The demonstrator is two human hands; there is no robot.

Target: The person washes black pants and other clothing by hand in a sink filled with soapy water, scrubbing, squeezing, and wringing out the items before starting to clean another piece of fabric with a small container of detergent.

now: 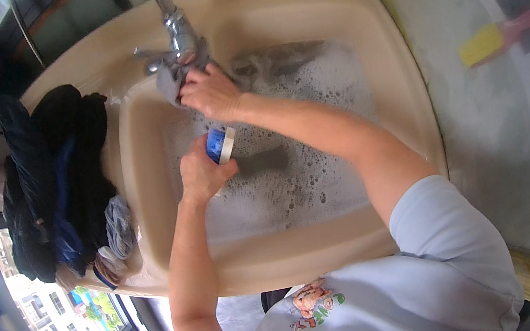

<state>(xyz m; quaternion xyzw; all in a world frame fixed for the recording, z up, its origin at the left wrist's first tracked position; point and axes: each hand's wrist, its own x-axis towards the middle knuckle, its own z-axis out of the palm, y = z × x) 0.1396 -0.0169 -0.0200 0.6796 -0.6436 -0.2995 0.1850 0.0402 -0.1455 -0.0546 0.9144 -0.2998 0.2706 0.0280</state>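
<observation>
My left hand [199, 174] is closed round a scrubbing brush [226, 145] with blue bristles and a pale back, held over the soapy water [297, 191]. Up by the tap [180, 33], my right hand [211, 94] grips a wet grey cloth [173, 83]. That cloth is bunched against the tap's spout, and its exact kind cannot be made out. Foam and bubbles cover much of the water in the beige basin [402, 102]. Dark cloth [289, 57] shows under the suds at the far side.
Dark clothes [59, 177] lie heaped on the ledge left of the basin. Beside them are a crumpled grey cloth [119, 226] and small pale pieces of fabric [109, 265]. A pink and yellow brush [501, 38] hangs on the right wall. A window [61, 322] stands at lower left.
</observation>
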